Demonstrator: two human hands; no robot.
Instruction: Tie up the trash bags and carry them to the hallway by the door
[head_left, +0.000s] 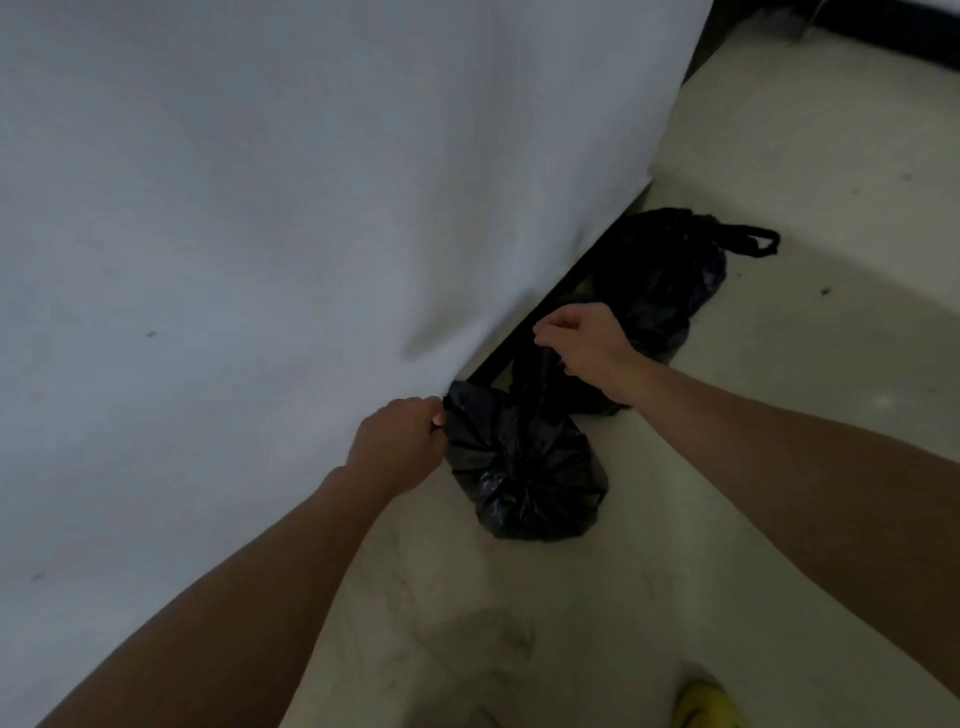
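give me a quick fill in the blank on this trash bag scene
1. The near bag and the far bag are both ___ in colour.
2. The left hand and the right hand both hold the ___ bag.
3. The sheet hanging beside them is ___.
Missing words: black; near; white

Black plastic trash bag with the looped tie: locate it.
Head view, right of centre: the looped black bag lies on the floor beside the white sheet, just beyond the right hand.
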